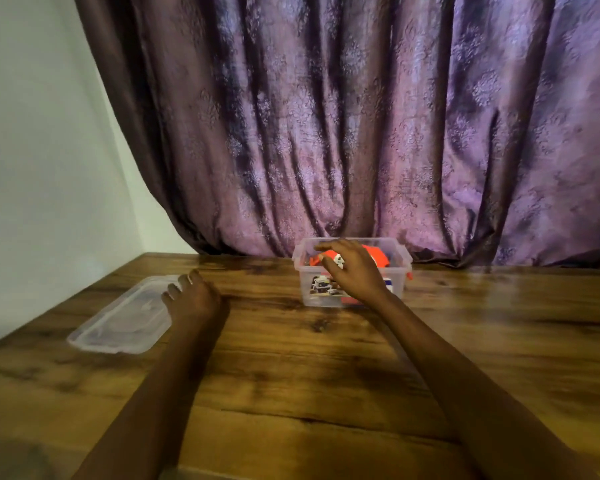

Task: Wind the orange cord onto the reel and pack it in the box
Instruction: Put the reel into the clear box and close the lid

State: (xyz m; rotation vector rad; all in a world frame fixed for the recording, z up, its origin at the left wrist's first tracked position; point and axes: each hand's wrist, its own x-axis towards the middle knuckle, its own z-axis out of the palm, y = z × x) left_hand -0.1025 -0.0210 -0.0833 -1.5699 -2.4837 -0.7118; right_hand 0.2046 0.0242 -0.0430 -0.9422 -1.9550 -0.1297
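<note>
A clear plastic box (pixel 400 268) stands at the far side of the wooden table, against the curtain. Orange cord on its reel (pixel 378 256) lies inside it, partly hidden by my right hand (pixel 352 270). That hand hovers over the box's front rim with fingers spread and loosely bent; whether it touches the reel I cannot tell. The clear lid (pixel 118 320) lies flat on the table to the left. My left hand (pixel 191 297) reaches toward the lid's near right edge with relaxed fingers, holding nothing.
The wooden table (pixel 326 375) stretches toward me. A purple patterned curtain (pixel 361 133) hangs right behind the box. A white wall (pixel 32 150) meets the table's left edge. A printed label shows through the box's front wall.
</note>
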